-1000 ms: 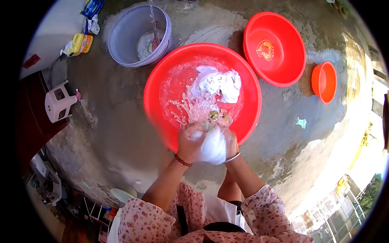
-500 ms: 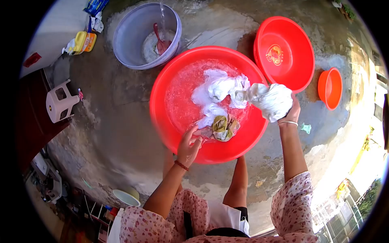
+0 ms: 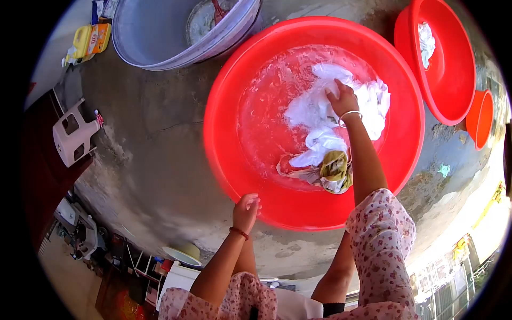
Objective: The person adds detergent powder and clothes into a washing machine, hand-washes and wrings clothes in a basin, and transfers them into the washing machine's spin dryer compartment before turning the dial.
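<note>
A large red basin (image 3: pixel 224 144) holds shallow water and several wet clothes. Over the white clothes (image 3: pixel 306 109) in it, my right hand (image 3: pixel 343 101) reaches with thumb and fingers apart, at or just above the fabric; contact is hard to judge. Near my right forearm lies a bunched olive-green and white cloth (image 3: pixel 334 168), with a thin pale fabric (image 3: pixel 301 173) spread beside it. Just outside the basin's near-left rim, my left hand (image 3: pixel 246 213) hangs empty, its fingers loosely bent and not gripping. A white cloth (image 3: pixel 426 45) rests in the smaller red basin (image 3: pixel 453 80).
At the upper left stands a bluish tub (image 3: pixel 154 42) with a dark red scoop (image 3: pixel 218 12). An orange basin (image 3: pixel 480 120) sits at the far right. A yellow jug (image 3: pixel 80 42) and a pale plastic stool (image 3: pixel 74 133) are on the left, on wet concrete floor (image 3: pixel 154 144).
The white bundle has left my right hand; a white cloth now lies in the smaller red basin. My right hand moved over the big basin's clothes. My left hand drew back past the rim.
</note>
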`<state>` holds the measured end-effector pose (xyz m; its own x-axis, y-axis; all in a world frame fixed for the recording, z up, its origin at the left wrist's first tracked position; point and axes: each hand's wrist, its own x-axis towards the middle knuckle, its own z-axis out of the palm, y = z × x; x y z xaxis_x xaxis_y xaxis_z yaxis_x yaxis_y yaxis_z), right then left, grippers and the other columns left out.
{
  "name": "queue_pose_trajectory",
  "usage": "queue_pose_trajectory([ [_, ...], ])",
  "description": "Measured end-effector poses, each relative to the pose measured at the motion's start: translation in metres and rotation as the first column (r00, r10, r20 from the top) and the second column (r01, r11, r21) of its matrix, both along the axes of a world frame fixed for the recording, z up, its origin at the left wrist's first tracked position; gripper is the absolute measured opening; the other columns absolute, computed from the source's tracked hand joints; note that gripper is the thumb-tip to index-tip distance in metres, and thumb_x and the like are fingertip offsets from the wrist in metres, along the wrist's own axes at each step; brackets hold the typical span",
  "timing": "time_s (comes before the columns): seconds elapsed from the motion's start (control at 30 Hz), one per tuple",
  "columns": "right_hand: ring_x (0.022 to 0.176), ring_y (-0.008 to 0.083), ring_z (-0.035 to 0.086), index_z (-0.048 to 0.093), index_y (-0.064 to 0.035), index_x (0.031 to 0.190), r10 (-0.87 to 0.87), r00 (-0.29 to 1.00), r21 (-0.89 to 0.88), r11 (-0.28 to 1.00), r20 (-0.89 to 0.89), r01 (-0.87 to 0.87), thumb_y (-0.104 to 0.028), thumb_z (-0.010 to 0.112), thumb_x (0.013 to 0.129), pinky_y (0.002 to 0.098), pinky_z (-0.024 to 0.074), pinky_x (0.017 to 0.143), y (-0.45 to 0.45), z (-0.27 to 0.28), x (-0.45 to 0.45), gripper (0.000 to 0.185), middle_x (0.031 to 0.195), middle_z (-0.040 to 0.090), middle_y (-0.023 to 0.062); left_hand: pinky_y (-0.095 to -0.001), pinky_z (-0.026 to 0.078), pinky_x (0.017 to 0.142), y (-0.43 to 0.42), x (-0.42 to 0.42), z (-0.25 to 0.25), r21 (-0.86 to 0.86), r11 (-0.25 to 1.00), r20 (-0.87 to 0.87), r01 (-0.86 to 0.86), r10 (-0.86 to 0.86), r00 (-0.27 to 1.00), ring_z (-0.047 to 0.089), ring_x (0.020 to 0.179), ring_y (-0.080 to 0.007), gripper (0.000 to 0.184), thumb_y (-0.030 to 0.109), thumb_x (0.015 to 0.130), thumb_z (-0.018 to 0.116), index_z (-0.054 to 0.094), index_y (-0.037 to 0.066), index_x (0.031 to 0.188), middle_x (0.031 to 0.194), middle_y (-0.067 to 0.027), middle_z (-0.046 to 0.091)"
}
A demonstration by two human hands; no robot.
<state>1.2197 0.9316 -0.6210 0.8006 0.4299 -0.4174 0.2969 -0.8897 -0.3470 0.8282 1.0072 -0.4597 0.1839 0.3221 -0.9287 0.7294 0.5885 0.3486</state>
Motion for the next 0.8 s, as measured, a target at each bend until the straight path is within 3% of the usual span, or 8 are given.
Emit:
queue_pose_trajectory([
  [0.1,0.111,0.0298,0.050,0.052,-0.0275,0.122,0.294,0.956,-0.385,0.882,-0.001,-0.272,-0.032,0.071,0.070,0.0445,0.0415,0.087,0.005,0.017,-0.082,0.055,0.125,0.047,0.0106,-0.0287,0.052,0.073,0.005,-0.022,0.000,-0.133,0.990,-0.036,-0.039,0.034,0.999,0.060,0.092,-0.0181,0.028,0.015,0.090,0.052,0.053,0.002,0.115,0.108,-0.0118,0.059],
  [0.23,0.095,0.0367,0.057,0.053,-0.0094,0.114,0.160,0.890,-0.031,0.981,-0.427,-0.191,-0.023,0.073,0.065,0.0422,0.0469,0.082,-0.030,0.009,-0.125,0.055,0.101,0.060,0.0182,-0.0393,0.048,0.087,0.011,0.009,0.004,-0.242,0.969,-0.035,-0.046,0.039,0.999,0.051,0.112,-0.0238,0.048,0.037,0.090,0.053,0.046,0.006,0.126,0.122,-0.0132,0.052],
  [0.33,0.084,0.0344,0.062,0.058,-0.0031,0.101,0.056,0.898,0.247,0.967,-0.437,0.060,-0.028,0.078,0.062,0.0388,0.0496,0.073,-0.028,0.096,-0.161,0.051,0.090,0.063,0.0196,-0.0417,0.045,0.091,0.016,0.068,0.005,-0.220,0.893,-0.071,-0.392,0.386,0.920,0.049,0.115,-0.0249,0.059,0.047,0.089,0.051,0.045,0.004,0.127,0.124,-0.0134,0.050],
  [0.43,0.072,0.0311,0.064,0.058,-0.0015,0.096,0.005,0.840,0.396,0.883,-0.542,0.250,-0.028,0.079,0.061,0.0360,0.0509,0.063,-0.022,0.202,-0.182,0.049,0.081,0.063,0.0154,-0.0404,0.043,0.094,0.014,0.085,-0.037,-0.405,0.708,-0.054,-0.579,0.613,0.788,0.051,0.113,-0.0256,0.064,0.053,0.087,0.049,0.045,0.003,0.127,0.122,-0.0129,0.052],
  [0.47,0.069,0.0291,0.064,0.059,-0.0022,0.092,0.085,0.824,0.464,0.857,-0.560,0.226,-0.029,0.080,0.060,0.0356,0.0509,0.062,-0.023,0.227,-0.187,0.047,0.079,0.063,0.0147,-0.0387,0.045,0.092,0.021,0.108,-0.024,-0.666,0.526,0.032,-0.529,0.728,0.684,0.056,0.106,-0.0258,0.060,0.051,0.088,0.049,0.048,0.003,0.123,0.115,-0.0134,0.057],
  [0.53,0.062,0.0288,0.063,0.062,-0.0038,0.078,0.203,0.827,0.619,0.757,-0.525,0.208,-0.035,0.079,0.062,0.0348,0.0499,0.058,-0.005,0.278,-0.181,0.039,0.070,0.061,0.0121,-0.0390,0.046,0.091,0.013,0.121,-0.024,-0.526,0.758,0.200,-0.385,0.550,0.811,0.059,0.100,-0.0268,0.051,0.045,0.090,0.048,0.050,0.003,0.120,0.110,-0.0139,0.059],
  [0.67,0.049,0.0312,0.055,0.057,-0.0075,0.063,0.245,0.921,0.685,0.728,-0.304,0.032,-0.027,0.064,0.077,0.0382,0.0442,0.048,0.022,0.252,-0.185,0.024,0.056,0.054,0.0106,-0.0378,0.046,0.091,0.022,0.114,0.013,-0.664,0.586,0.152,-0.466,0.715,0.683,0.057,0.104,-0.0249,0.040,0.027,0.088,0.048,0.049,0.003,0.119,0.114,-0.0127,0.057],
  [0.8,0.061,0.0323,0.060,0.061,-0.0066,0.069,-0.082,0.959,0.310,0.936,-0.273,0.169,-0.036,0.053,0.080,0.0416,0.0447,0.053,-0.005,0.114,-0.143,0.033,0.064,0.060,0.0147,-0.0366,0.046,0.090,0.024,0.122,0.036,-0.602,0.553,0.139,-0.576,0.783,0.607,0.055,0.107,-0.0230,0.035,0.010,0.085,0.048,0.048,0.002,0.119,0.118,-0.0116,0.055],
])
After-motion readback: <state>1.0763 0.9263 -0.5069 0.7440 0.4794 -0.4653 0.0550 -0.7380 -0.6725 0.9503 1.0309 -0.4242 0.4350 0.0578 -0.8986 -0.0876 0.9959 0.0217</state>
